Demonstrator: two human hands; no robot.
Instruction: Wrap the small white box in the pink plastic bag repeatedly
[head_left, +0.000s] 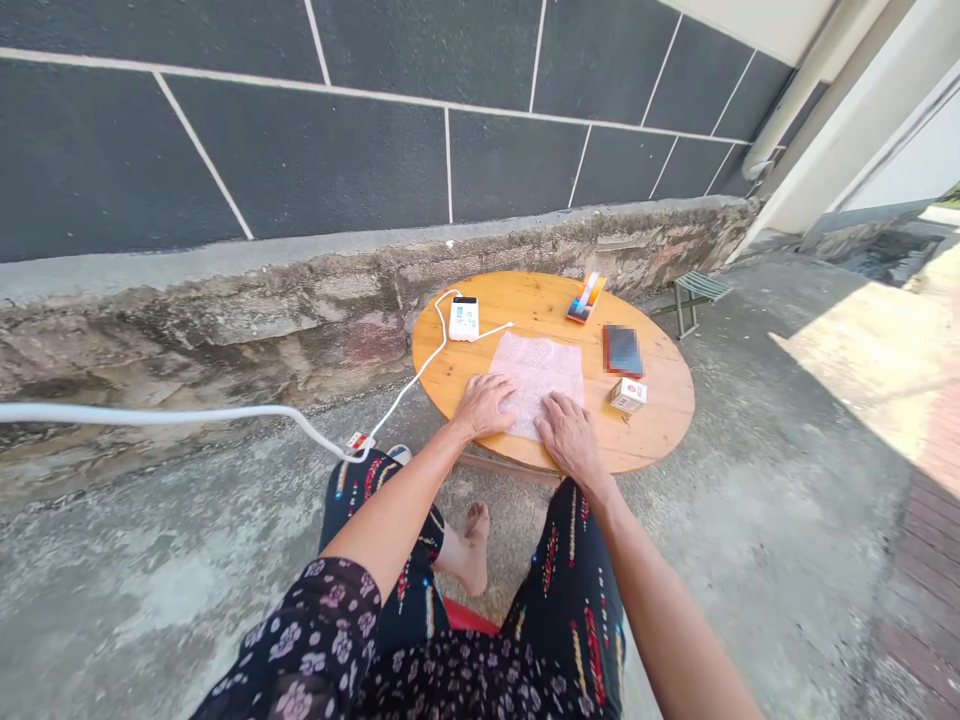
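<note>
A pale pink cloth [537, 370] lies flat on a low round wooden table [652, 430]. My left hand [484, 405] rests palm down on the cloth's near left corner, fingers spread. My right hand [568, 435] presses on the near right corner, fingers also apart. Neither hand grips anything. I sit in front of the table, knees at either side of its near edge.
On the table are a white device [463, 318] with a white cable [225, 412] running left, a small box [627, 395], a dark flat item [622, 350] and a colourful pack [586, 298]. A low concrete ledge and dark wall stand behind. A small green stool [697, 295] is at right.
</note>
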